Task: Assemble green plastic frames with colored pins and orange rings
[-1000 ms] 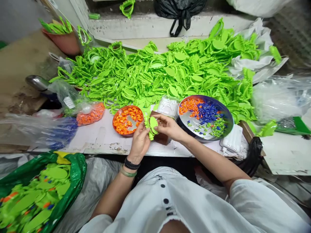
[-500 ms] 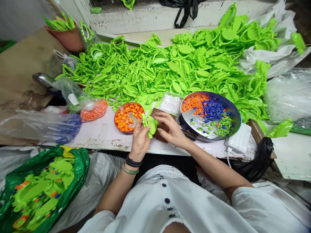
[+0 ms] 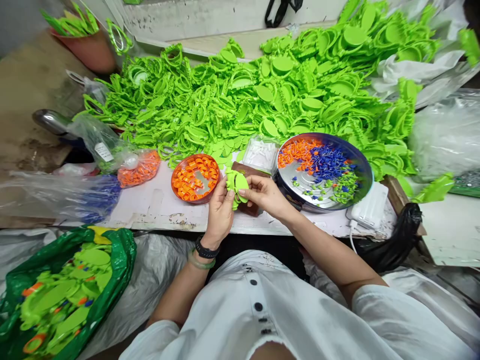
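A small bright green plastic part (image 3: 236, 186) is held between both hands just above the table's near edge. My left hand (image 3: 220, 212) grips it from below and the left, fingers curled round it. My right hand (image 3: 264, 194) pinches its right side with thumb and fingertips. Right behind the part lies a dark brown block (image 3: 249, 172). An orange bowl (image 3: 196, 179) of orange pieces sits just to the left. A metal dish (image 3: 324, 172) with orange, blue and green small pieces sits to the right.
A big heap of green plastic parts (image 3: 262, 95) covers the back of the table. Clear bags of orange pieces (image 3: 139, 169) and blue pieces (image 3: 95, 197) lie left. A green sack (image 3: 63, 285) of assembled parts sits at lower left. A white power bank (image 3: 369, 210) lies right.
Both hands kept hold of the green part and turned it slightly between the fingers. The camera tilted down a little, so the table scene sits higher in view.
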The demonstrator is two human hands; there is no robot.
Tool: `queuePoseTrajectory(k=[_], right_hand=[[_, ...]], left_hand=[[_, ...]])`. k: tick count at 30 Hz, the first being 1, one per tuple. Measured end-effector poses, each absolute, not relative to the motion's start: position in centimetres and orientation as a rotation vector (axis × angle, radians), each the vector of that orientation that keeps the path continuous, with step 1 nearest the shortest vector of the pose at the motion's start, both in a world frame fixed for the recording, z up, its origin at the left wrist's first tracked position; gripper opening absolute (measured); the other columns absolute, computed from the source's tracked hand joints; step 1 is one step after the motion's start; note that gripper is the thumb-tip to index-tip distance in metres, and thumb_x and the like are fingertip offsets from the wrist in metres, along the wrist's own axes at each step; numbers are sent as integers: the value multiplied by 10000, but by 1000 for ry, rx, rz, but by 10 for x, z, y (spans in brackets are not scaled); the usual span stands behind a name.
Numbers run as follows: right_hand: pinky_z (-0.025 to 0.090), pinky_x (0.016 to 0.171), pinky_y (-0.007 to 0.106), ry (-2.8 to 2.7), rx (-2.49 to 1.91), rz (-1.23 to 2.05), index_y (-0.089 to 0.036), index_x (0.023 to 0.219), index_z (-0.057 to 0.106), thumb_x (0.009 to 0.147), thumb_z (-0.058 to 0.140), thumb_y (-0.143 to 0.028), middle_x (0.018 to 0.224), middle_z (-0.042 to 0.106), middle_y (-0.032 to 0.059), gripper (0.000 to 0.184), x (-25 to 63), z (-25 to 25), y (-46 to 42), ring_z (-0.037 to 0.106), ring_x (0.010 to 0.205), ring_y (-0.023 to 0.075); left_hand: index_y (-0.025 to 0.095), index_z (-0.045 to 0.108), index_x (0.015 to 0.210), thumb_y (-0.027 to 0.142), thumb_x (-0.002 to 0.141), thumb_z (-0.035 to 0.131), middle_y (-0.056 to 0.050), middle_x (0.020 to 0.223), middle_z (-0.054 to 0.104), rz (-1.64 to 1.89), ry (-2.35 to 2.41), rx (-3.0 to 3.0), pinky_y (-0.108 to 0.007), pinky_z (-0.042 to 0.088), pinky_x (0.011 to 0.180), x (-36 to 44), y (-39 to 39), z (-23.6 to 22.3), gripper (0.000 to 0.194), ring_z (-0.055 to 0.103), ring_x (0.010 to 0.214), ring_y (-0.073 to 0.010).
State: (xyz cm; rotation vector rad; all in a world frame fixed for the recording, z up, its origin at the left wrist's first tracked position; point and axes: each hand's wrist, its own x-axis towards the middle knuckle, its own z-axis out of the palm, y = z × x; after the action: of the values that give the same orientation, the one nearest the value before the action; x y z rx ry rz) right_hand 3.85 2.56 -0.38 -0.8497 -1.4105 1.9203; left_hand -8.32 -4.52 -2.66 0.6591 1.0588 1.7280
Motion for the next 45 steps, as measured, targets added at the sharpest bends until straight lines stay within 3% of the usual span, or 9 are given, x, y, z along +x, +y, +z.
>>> queuePoseTrajectory(k=[11,17,20,24,27,32,36,40,45], right_hand=[[468,437,187,-1382,-880,1996,-141,807,630,591,861,-415,634,617,-33,419,44,-1,27,531,477,68],[386,379,193,-1421,-961,1977,-163,777,567,629,808,-491,608,591,-34,433,44,5,22,517,430,85],[400,440,220,-1574,-1011,1638,-181,759,544,738,722,-480,611,555,-27,348,38,1,13,511,490,104],[402,573,262,-1807,-944,857,-205,671,440,898,540,-297,650,509,5,264,27,-12,-1,493,617,135],[408,618,273,-1914,-865,627,-206,691,446,953,466,-236,676,513,17,265,26,-20,-5,494,647,146],[472,701,290,-1929,-853,820,-189,885,624,927,597,-346,822,590,43,164,40,-16,8,569,765,173],[511,860,339,-1667,-945,1224,-217,1182,619,722,795,-465,1141,618,80,551,48,-13,25,600,1002,218],[501,776,296,-1559,-803,1729,-178,1048,616,714,764,-449,921,656,16,455,49,-15,33,607,818,163],[416,649,255,-1825,-1010,1301,-191,847,577,788,646,-306,718,580,-23,147,49,-7,17,519,667,135]], left_hand=[[278,621,1314,435,858,696,-76,1413,600,1694,1236,863,-364,405,1136,-83,-48,-43,488,537,1333,-241],[244,634,1313,476,851,690,-87,1395,613,1678,1414,987,-366,359,1172,-84,-51,-45,520,526,1346,-247],[261,629,1325,482,851,689,-74,1414,599,1720,1410,957,-363,355,1175,-82,-52,-45,527,512,1359,-243],[296,645,1299,460,831,723,-43,1423,595,1835,1282,804,-339,379,1156,-76,-51,-45,502,524,1345,-223],[325,675,1235,400,805,766,-13,1396,618,1860,1154,658,-315,411,1124,-72,-49,-41,446,567,1286,-188],[335,712,1121,319,803,772,7,1276,687,1805,984,507,-311,456,1066,-74,-47,-33,324,613,1175,-150],[308,715,1087,323,767,799,-12,1225,702,1747,938,473,-320,483,1026,-78,-46,-28,331,632,1137,-171],[279,673,1158,410,799,756,-46,1311,646,1688,988,565,-360,423,1106,-71,-48,-26,391,582,1244,-213],[264,535,1247,452,825,722,-78,1252,624,1712,1185,759,-348,432,1078,-57,-51,-30,498,587,1208,-223]])
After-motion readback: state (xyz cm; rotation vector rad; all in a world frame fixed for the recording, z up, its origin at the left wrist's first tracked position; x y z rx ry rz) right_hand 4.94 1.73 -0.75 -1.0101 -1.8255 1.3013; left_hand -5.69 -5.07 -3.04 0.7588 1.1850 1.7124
